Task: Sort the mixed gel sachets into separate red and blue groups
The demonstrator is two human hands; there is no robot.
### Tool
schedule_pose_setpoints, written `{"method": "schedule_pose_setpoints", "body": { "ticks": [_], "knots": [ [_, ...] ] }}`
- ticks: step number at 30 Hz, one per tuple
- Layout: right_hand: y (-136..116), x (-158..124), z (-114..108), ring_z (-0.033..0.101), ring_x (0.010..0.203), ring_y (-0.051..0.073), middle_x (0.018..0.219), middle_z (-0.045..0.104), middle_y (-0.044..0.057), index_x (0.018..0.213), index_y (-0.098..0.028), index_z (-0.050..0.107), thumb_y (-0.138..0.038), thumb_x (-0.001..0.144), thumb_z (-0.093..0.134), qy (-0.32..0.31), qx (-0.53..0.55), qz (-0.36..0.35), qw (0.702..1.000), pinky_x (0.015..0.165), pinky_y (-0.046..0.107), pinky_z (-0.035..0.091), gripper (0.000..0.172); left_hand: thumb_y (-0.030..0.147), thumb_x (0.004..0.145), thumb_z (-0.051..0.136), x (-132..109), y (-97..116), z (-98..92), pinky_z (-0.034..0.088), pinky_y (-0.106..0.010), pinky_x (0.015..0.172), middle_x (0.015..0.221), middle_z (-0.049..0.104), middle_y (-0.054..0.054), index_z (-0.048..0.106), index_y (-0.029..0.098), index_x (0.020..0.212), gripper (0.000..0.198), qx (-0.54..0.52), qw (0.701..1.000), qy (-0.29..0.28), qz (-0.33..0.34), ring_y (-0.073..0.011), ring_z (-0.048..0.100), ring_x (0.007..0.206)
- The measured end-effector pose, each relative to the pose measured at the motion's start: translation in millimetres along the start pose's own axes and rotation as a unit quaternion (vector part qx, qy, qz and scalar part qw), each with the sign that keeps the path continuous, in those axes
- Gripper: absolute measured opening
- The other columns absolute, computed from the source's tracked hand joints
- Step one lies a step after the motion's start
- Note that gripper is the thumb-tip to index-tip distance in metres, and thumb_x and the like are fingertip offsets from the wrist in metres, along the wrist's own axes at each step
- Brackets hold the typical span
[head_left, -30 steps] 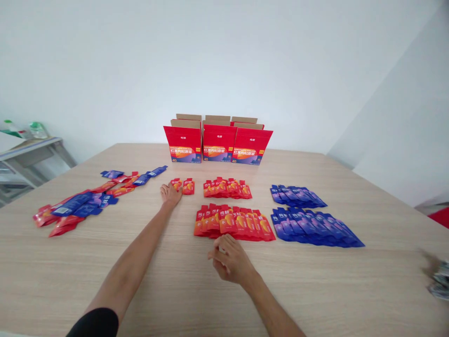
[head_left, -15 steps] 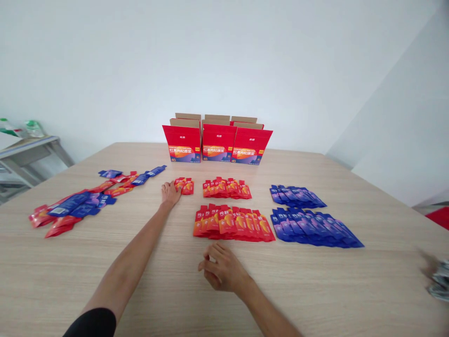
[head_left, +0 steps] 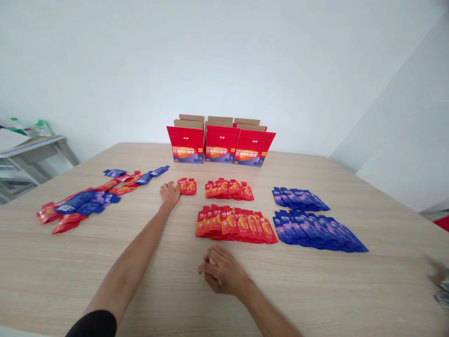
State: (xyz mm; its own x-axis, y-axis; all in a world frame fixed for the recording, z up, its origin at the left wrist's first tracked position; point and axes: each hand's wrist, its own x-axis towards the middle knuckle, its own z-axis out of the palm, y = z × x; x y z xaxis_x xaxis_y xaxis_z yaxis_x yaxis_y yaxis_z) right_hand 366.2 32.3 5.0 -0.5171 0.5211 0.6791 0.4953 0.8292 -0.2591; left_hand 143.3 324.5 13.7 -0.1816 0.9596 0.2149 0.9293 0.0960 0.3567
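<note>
My left hand (head_left: 170, 193) rests on the table at the left edge of a small group of red pouches (head_left: 188, 186), its fingers apart and nothing seen in them. Below the front red row (head_left: 235, 224), my right hand (head_left: 221, 269) hovers or rests with curled fingers; a gap shows between thumb and forefinger, and it holds nothing visible. Behind that row lies a shorter red row (head_left: 229, 189). Two fanned rows of blue pouches, a back one (head_left: 300, 199) and a front one (head_left: 317, 230), lie to the right.
Open red boxes (head_left: 219, 147) stand at the back of the table (head_left: 351, 187). Mixed red and blue pouches (head_left: 79, 201) lie scattered at the left. A side table (head_left: 35, 145) with items is beyond. Something blurred (head_left: 442, 285) shows at the right edge.
The view has shifted slightly, so things sit a little further right. My left hand has drawn slightly left, away from the small red group. My right hand has hardly moved.
</note>
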Motion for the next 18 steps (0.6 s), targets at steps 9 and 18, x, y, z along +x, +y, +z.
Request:
{"method": "schedule_pose_setpoints", "body": {
  "ticks": [9, 18],
  "knots": [
    [-2.6, -4.7, 34.3, 0.055, 0.08, 0.017, 0.091, 0.061, 0.003, 0.095, -0.023, 0.069, -0.016, 0.082, 0.069, -0.13, 0.045, -0.044, 0.989, 0.076, 0.03, 0.047, 0.015, 0.032, 0.08, 0.053, 28.6, -129.1, -71.7, 0.028, -0.067, 0.12, 0.16, 0.04, -0.036, 0.051, 0.0, 0.148, 0.075, 0.069, 0.995, 0.023, -0.075, -0.0533, 0.03, 0.152],
    [3.1, -7.2, 37.1, 0.057, 0.084, 0.017, 0.093, 0.062, 0.003, 0.096, -0.023, 0.07, -0.014, 0.082, 0.071, -0.178, 0.034, -0.011, 0.983, 0.079, 0.03, 0.047, 0.016, 0.043, 0.076, 0.059, 54.0, -175.8, -92.1, 0.036, -0.064, 0.117, 0.147, 0.057, -0.035, 0.063, 0.004, 0.133, 0.069, 0.089, 0.993, -0.023, -0.073, -0.0525, 0.045, 0.145]
  ]
}}
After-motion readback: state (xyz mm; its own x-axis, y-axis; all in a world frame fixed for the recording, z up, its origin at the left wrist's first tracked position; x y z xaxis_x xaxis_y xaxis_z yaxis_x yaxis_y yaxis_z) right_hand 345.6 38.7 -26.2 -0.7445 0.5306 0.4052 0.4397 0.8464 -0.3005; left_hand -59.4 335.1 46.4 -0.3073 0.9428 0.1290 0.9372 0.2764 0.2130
